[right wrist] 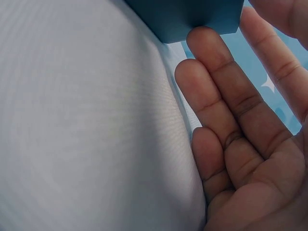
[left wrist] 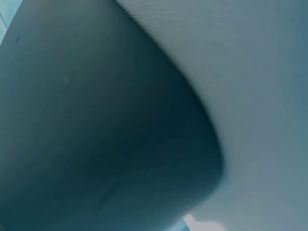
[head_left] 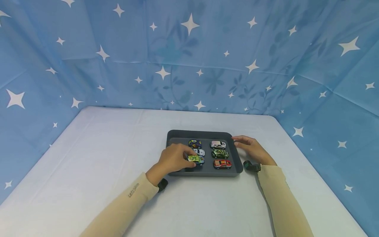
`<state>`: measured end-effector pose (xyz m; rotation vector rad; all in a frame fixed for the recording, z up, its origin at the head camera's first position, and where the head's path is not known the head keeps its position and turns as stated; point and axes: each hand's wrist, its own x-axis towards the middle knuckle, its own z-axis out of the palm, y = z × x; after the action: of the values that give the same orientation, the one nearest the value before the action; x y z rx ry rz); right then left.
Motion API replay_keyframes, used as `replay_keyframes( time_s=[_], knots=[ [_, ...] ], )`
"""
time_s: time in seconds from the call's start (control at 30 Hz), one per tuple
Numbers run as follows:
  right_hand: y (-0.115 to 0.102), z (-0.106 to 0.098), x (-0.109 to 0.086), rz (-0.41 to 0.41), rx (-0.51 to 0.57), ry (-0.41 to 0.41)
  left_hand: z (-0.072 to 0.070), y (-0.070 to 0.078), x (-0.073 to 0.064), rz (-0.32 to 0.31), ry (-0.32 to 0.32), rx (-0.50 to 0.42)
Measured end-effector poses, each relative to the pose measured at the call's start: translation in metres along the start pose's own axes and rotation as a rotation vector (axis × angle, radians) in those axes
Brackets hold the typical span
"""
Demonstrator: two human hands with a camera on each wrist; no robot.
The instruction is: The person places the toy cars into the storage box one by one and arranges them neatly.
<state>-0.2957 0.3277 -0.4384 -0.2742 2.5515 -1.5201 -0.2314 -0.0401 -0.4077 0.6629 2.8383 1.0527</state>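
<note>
A dark grey tray (head_left: 204,174) lies on the white table with several small toy cars inside. My left hand (head_left: 175,158) reaches over its left side and pinches a green and yellow toy car (head_left: 193,158) between thumb and fingers. Just behind that car sits a white toy car (head_left: 200,151), partly hidden by the fingers. My right hand (head_left: 251,148) is at the tray's upper right side; in the right wrist view, the fairly straight fingers (right wrist: 210,45) touch the tray's outer wall (right wrist: 192,19). The left wrist view holds only a large dark blurred surface beside white cloth.
Also in the tray are a dark blue and yellow car (head_left: 194,144), a white checkered car (head_left: 217,144), a green camouflage car (head_left: 220,153) and a red car (head_left: 222,164). A blue star-patterned curtain (head_left: 189,49) hangs behind the white table (head_left: 118,138).
</note>
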Motion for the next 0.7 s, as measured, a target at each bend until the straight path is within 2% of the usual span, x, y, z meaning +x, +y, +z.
replay_keyframes(
  time_s=[0.7],
  knots=[
    [-0.003, 0.001, 0.001, 0.031, -0.023, 0.01, 0.015, 0.015, 0.009, -0.065, -0.011, 0.16]
  ],
)
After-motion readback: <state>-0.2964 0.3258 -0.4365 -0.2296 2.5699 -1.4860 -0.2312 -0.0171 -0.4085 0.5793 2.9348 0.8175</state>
